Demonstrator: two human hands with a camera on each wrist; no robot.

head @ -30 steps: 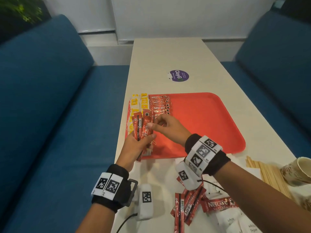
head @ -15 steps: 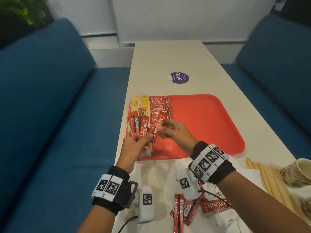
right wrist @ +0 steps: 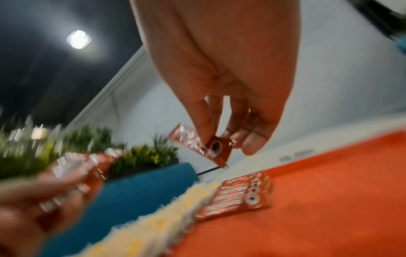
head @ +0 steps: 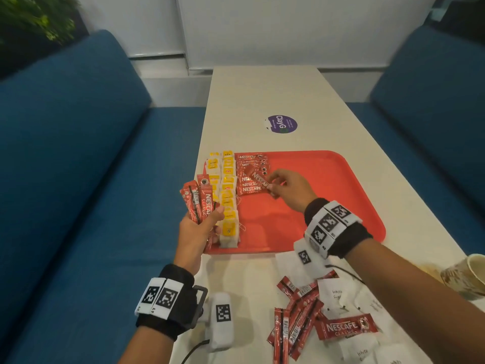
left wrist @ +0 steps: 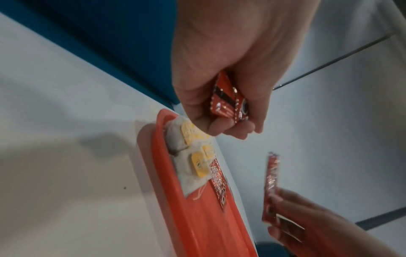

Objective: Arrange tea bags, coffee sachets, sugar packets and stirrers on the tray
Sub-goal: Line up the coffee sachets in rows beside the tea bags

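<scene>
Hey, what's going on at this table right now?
A person is laying out drink supplies on a red tray. The right hand pinches one Nescafe sachet over the row of coffee sachets already on the tray, beside a column of yellow-tagged tea bags. The left hand grips a fan of more sachets. Loose sachets and white sugar packets lie on the table, not yet placed.

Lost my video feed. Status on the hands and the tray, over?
Left hand grips a bunch of coffee sachets. Right hand pinches one sachet over the sachet row on the tray. Nothing in the way.
</scene>
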